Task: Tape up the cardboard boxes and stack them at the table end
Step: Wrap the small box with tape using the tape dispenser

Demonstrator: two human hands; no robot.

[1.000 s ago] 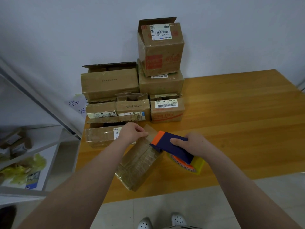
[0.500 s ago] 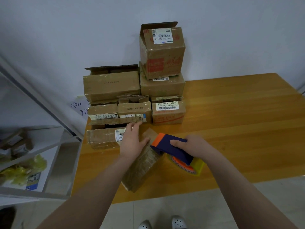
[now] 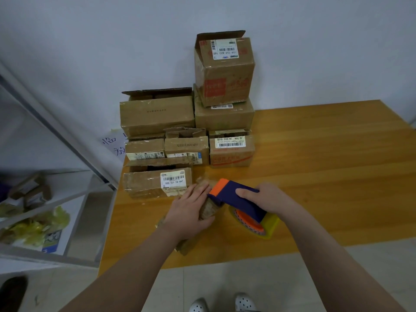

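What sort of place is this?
Likely a parcel-packing room: labelled cardboard boxes stacked by the wall, a tape dispenser in the right hand, the left hand holding a small box, metal shelving beside the table.

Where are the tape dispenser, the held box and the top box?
tape dispenser (image 3: 227, 193): head view, on its blue body.
held box (image 3: 208, 210): head view, on its taped upper end.
top box (image 3: 227, 73): head view, on its front face.

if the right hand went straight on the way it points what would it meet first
Likely the small box under the left hand; the right hand's tape dispenser aims its orange end at it.
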